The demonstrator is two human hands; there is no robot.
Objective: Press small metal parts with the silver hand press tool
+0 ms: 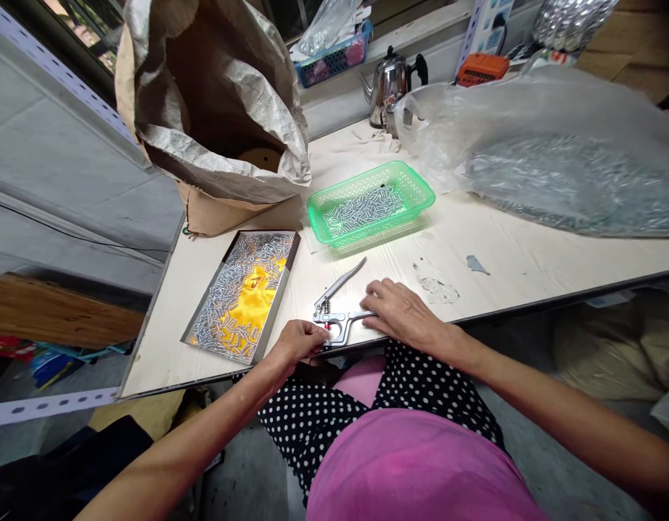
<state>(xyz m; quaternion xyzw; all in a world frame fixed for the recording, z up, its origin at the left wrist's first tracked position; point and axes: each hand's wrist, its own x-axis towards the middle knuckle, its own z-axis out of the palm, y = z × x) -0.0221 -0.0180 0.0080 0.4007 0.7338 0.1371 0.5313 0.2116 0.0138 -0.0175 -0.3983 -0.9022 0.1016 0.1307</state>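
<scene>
A metal hand press tool (337, 304) with a raised lever lies on the white table (530, 253) near its front edge. My right hand (402, 311) rests over the tool's lower handle, fingers curled on it. My left hand (300, 340) is closed in a pinch right at the tool's jaw; what it pinches is too small to make out. Left of the tool is a flat metal tray (283, 304) with a yellow bottom and several small silver parts. Behind the tool sits a green plastic basket (421, 189) with more silver parts.
A big brown paper sack (204, 210) stands open at the back left. A large clear plastic bag (562, 166) of silver parts covers the right of the table. A steel kettle (389, 87) and a blue basket (334, 61) stand behind.
</scene>
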